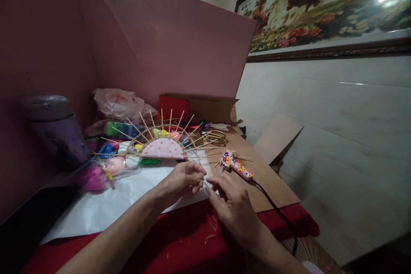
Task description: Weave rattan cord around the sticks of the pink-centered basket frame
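Sticks of pale wood (162,119) already fan round the pink-dotted white half-disc (163,149) beyond my hands (184,180). Both pinch nearly closed; hold and remaining work unclear.

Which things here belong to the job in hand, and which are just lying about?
Likely part of the job:
- dotted half-round piece with radiating sticks
- flowered glue gun
- anything between your fingers, too small to tell

Probably just lying about:
- purple bottle
- pale plastic bag
- framed horse picture
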The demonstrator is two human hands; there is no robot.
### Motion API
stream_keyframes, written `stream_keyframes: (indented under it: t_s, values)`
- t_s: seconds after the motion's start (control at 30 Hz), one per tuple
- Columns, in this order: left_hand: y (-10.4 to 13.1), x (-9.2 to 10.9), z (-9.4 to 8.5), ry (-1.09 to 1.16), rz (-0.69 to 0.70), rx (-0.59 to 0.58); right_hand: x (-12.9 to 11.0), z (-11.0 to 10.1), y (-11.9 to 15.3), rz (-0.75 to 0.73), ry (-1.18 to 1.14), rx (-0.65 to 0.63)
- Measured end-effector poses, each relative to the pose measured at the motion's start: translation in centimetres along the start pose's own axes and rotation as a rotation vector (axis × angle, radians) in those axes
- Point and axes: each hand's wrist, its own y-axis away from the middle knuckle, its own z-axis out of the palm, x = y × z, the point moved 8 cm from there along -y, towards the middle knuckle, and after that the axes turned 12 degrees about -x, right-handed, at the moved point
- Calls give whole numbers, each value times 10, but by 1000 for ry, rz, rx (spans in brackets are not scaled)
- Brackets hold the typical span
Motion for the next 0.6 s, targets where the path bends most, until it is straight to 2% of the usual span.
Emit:
stream_keyframes:
  t_s: [0.13,0.33,0.53,0.6]
  values:
    - [-1,3,0,-72,41,-7,-4,7,-4,-33,226,-15]
    - [0,6,9,-246,14,-91,0,-1,-2,-30,300,72]
    - [-2,12,13,-414,6,9,-1,3,-4,-51,468,-5]
    - [-2,12,14,-430,-9,20,-1,2,-5,-55,464,14]
